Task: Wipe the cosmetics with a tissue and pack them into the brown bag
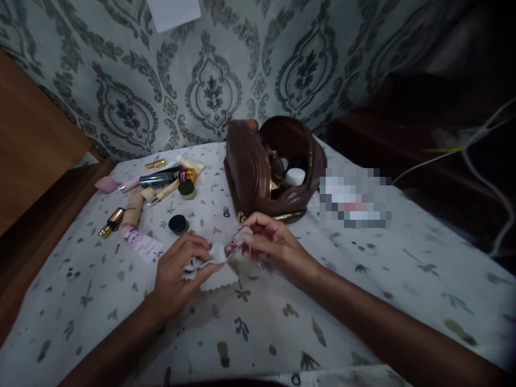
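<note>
While the patterned bench (258,344) bears an open brown bag (249,169), left hand (176,270) and right hand (282,248) nearly meet before it.
Curled left fingers grasp a crumpled white cloth (217,253); right fingers pinch a small red-and-white item (237,240) beside it, forearms angling inward.

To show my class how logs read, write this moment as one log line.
left hand: holds white cloth | right hand: holds small packet | brown bag: open
</note>
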{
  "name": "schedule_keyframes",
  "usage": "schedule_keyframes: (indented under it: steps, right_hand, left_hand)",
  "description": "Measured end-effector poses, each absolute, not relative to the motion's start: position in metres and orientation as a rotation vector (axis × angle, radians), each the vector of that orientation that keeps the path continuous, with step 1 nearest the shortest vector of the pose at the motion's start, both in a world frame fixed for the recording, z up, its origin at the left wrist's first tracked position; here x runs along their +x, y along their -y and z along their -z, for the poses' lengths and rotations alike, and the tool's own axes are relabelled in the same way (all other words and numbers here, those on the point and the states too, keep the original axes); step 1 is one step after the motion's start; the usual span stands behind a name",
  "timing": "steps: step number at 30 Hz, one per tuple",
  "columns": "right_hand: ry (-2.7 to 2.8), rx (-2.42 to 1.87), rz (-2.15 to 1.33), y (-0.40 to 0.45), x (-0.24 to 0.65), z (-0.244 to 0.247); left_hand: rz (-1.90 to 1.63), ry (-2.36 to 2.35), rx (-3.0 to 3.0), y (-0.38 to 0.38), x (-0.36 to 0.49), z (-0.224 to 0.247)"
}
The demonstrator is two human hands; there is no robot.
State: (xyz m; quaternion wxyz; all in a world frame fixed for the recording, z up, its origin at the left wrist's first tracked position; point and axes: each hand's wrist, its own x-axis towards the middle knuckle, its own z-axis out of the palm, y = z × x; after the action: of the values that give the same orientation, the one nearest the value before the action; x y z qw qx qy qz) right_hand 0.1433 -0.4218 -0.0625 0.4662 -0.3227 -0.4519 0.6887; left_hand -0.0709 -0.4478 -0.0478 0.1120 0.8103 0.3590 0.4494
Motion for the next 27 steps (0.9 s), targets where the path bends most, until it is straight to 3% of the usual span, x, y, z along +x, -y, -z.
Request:
schedule_keyframes:
  steps: [4, 9, 13, 27]
  right_hand:
    - [1.179, -0.877, -1.400, 0.426, 0.177, 0.034]
    - [1.149, -0.995, -0.772, 0.418, 0.226, -0.020]
    - [1.267, -1.052, -0.478, 0.400, 0.234, -0.041]
    - [2.196, -1.012, -0.364, 0.355, 0.252, -0.030]
  left_hand:
    - [-1.209, -1.045, 2.260, 0.441, -0.061, 0.036]
    - [-0.746, -0.892, 2.478, 0.420, -0.021, 0.016]
    - [-0.535, -0.944, 2.505, 0.403, 0.016, 0.013]
    - [-0.668, -0.854, 2.670, 0.397, 0.023, 0.051]
